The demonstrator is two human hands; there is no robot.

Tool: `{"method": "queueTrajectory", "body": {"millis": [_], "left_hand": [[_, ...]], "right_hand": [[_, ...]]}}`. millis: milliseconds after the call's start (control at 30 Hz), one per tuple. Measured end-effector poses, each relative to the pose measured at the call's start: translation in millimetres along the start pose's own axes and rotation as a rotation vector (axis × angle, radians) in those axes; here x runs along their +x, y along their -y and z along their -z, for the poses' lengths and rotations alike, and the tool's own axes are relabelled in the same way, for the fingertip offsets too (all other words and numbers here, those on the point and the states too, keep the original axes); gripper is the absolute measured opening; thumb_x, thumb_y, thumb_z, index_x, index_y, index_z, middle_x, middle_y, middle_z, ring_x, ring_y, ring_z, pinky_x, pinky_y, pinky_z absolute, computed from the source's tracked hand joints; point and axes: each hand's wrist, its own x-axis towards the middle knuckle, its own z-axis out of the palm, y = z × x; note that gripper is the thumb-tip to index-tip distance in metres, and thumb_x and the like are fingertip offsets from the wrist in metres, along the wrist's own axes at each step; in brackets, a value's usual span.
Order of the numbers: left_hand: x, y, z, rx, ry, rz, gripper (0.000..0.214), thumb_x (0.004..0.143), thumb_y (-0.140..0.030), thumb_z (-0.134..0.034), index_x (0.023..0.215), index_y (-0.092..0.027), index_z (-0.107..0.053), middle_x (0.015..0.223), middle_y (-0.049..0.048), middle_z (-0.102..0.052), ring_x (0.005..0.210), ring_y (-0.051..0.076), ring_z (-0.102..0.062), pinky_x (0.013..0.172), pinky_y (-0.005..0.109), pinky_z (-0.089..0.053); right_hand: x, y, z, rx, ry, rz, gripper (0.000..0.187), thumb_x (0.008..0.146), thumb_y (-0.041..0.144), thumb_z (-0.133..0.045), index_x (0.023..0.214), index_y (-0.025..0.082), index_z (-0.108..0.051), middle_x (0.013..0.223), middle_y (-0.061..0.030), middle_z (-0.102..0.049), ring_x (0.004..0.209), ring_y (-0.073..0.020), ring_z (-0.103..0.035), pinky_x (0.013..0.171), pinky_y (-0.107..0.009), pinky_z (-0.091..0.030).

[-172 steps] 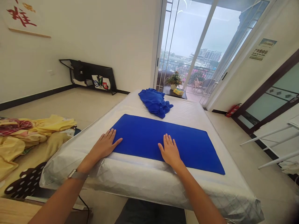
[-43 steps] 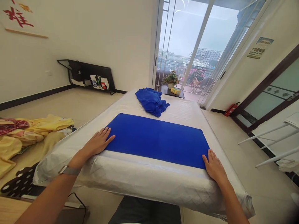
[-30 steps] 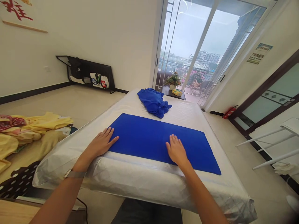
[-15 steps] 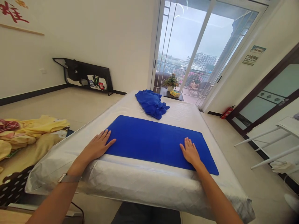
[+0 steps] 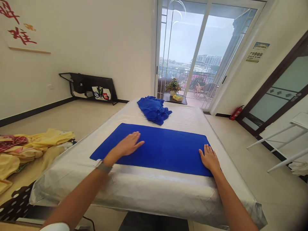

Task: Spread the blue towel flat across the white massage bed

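Note:
A blue cloth, flat and roughly rectangular, lies across the near part of a table with a silvery-white cover. Over the cloth's left half is my left hand, fingers stretched out and holding nothing; whether the palm touches the fabric I cannot tell. My right hand rests flat near the cloth's right edge, fingers extended. Farther back on the table, apart from the flat cloth, sits a crumpled heap of blue fabric.
Yellow clothes are piled low at the left. Beyond the table's far end stands a small dark table with a potted plant and a yellow box. A white-legged stand and a fire extinguisher are on the right.
My left hand has moved right from the cloth's left edge onto its left half. My right hand has slid right toward the right edge. The view has shifted slightly.

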Motion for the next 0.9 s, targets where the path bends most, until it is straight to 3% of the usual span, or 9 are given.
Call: {"method": "queueTrajectory", "body": {"millis": [67,133,233,300,400,533,733,800,900], "left_hand": [[31,-51,-5.8,-0.045,0.024,-0.154,0.087,0.101,-0.07,-0.016,0.161,-0.009,-0.031,0.168,0.0138,-0.027,0.157,0.025,-0.022,0.127,0.04,-0.015],[56,-85,-14.8,-0.066,0.014,-0.241,0.087,0.101,-0.07,-0.014,0.161,-0.01,-0.029,0.169,0.0131,-0.024,0.158,0.024,-0.019,0.128,0.039,-0.011],[80,-96,-27.2,-0.091,0.033,-0.241,0.088,0.101,-0.07,-0.011,0.162,-0.009,-0.026,0.169,0.0146,-0.021,0.158,0.025,-0.016,0.128,0.041,-0.009],[86,-83,-32.8,-0.111,0.06,-0.179,0.089,0.101,-0.07,-0.01,0.162,-0.007,-0.024,0.169,0.0149,-0.019,0.159,0.025,-0.014,0.128,0.042,-0.009],[85,-46,-36.9,-0.126,0.065,-0.083,0.089,0.1,-0.071,-0.011,0.163,-0.01,-0.022,0.17,0.0131,-0.019,0.159,0.026,-0.013,0.128,0.044,-0.011],[73,19,-34.1,-0.088,0.048,0.043,0.087,0.099,-0.071,-0.013,0.164,-0.013,-0.021,0.17,0.0114,-0.019,0.159,0.026,-0.014,0.127,0.046,-0.013],[52,112,-22.5,-0.037,0.034,0.31,0.092,0.097,-0.071,-0.013,0.163,-0.008,-0.02,0.17,0.0151,-0.018,0.158,0.03,-0.014,0.127,0.05,-0.014],[48,127,-21.8,-0.026,-0.005,0.351,0.09,0.098,-0.07,-0.013,0.163,-0.007,-0.022,0.169,0.0168,-0.02,0.158,0.03,-0.018,0.126,0.051,-0.018],[45,131,-23.2,-0.033,-0.05,0.37,0.09,0.099,-0.07,-0.014,0.162,-0.006,-0.023,0.169,0.0179,-0.02,0.157,0.031,-0.019,0.126,0.05,-0.018]], "right_hand": [[0,-1,0,0.01,-0.006,0.002,0.076,0.105,0.052,-0.016,0.164,0.003,-0.02,0.171,-0.0114,-0.019,0.158,-0.0236,-0.015,0.128,-0.041,-0.01],[0,-2,-1,0.015,-0.01,0.002,0.076,0.105,0.052,-0.016,0.164,0.003,-0.02,0.171,-0.0112,-0.019,0.158,-0.0232,-0.015,0.129,-0.04,-0.01],[-1,-3,-1,0.021,-0.012,0.002,0.077,0.105,0.052,-0.015,0.164,0.004,-0.02,0.171,-0.0105,-0.019,0.158,-0.0228,-0.016,0.129,-0.041,-0.01],[-1,-3,-1,0.031,-0.012,0.003,0.077,0.105,0.054,-0.015,0.164,0.004,-0.02,0.171,-0.0103,-0.019,0.158,-0.0229,-0.015,0.129,-0.041,-0.01],[-1,-3,-2,0.03,-0.01,0.004,0.078,0.104,0.054,-0.014,0.164,0.004,-0.02,0.171,-0.0107,-0.019,0.158,-0.023,-0.015,0.129,-0.041,-0.01],[0,-5,-2,0.012,-0.006,0.001,0.078,0.104,0.053,-0.014,0.164,0.004,-0.02,0.171,-0.0108,-0.018,0.158,-0.023,-0.015,0.128,-0.041,-0.011],[-1,-2,1,0.0,0.007,-0.011,0.078,0.104,0.052,-0.015,0.164,0.004,-0.019,0.171,-0.0108,-0.018,0.158,-0.0233,-0.016,0.129,-0.041,-0.011],[-1,-1,2,-0.014,0.015,-0.016,0.077,0.104,0.052,-0.015,0.164,0.004,-0.019,0.171,-0.0106,-0.018,0.158,-0.0233,-0.016,0.129,-0.041,-0.012],[0,-3,5,-0.049,0.04,-0.018,0.077,0.103,0.051,-0.016,0.164,0.004,-0.019,0.171,-0.0111,-0.018,0.158,-0.0238,-0.017,0.128,-0.042,-0.014]]}}
